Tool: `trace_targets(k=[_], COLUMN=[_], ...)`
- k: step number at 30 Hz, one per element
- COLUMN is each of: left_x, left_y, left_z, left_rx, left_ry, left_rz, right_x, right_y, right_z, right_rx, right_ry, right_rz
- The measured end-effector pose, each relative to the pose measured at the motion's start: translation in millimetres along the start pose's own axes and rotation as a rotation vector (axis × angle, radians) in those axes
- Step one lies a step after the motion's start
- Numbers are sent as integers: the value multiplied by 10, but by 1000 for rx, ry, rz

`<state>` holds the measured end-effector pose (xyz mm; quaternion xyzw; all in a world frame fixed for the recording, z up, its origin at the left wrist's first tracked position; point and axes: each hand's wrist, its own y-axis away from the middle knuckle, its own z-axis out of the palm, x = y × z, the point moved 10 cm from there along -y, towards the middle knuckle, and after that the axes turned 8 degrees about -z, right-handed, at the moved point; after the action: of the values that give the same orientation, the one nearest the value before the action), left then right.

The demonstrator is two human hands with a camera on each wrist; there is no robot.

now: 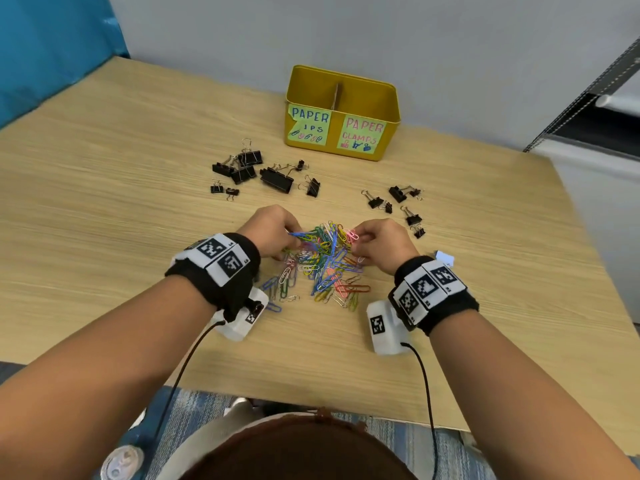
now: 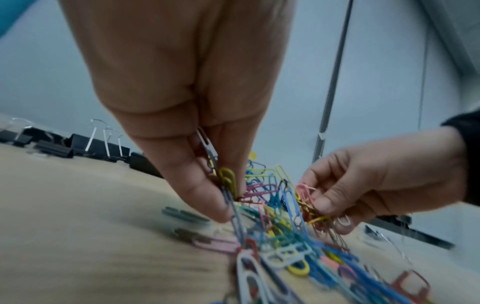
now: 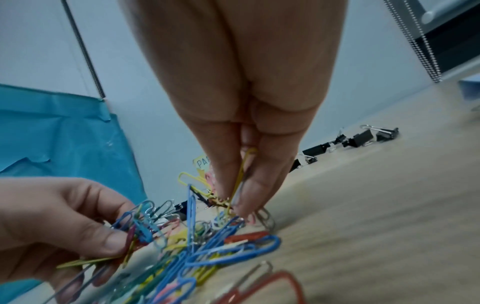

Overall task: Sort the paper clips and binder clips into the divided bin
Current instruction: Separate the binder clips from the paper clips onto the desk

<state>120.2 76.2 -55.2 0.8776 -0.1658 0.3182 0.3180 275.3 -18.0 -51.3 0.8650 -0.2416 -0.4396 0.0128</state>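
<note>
A heap of coloured paper clips [image 1: 325,265] lies on the wooden table [image 1: 104,202] in front of me. My left hand [image 1: 277,233] pinches a bunch of clips at the heap's left side [image 2: 228,185]. At the heap's right side my right hand [image 1: 377,244] pinches several clips too [image 3: 241,181]. Black binder clips [image 1: 256,171] lie scattered beyond the heap on the left, with more binder clips [image 1: 398,206] on the right. The yellow divided bin [image 1: 343,112] stands at the back, labelled for paper clips on the left and paper clamps on the right.
A grey wall rises behind the bin, with blue sheeting [image 1: 52,46] at the far left. A white cabinet [image 1: 602,133] stands beyond the table's right edge. A small white tag [image 1: 445,258] lies near my right wrist.
</note>
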Motion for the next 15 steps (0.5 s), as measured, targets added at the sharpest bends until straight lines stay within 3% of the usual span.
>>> trace_targets(k=[6, 10, 15], left_x=[208, 610, 1167], left_y=[-40, -93, -307], left_z=[-301, -630, -1254], left_rx=[49, 78, 196], left_ry=[146, 272, 267], left_rz=[90, 171, 260], right_x=[-160, -620, -1349], right_y=[-140, -326, -769], right_z=[-228, -532, -994], right_rx=[52, 102, 175], right_ry=[-155, -329, -428], right_rz=[-74, -158, -271])
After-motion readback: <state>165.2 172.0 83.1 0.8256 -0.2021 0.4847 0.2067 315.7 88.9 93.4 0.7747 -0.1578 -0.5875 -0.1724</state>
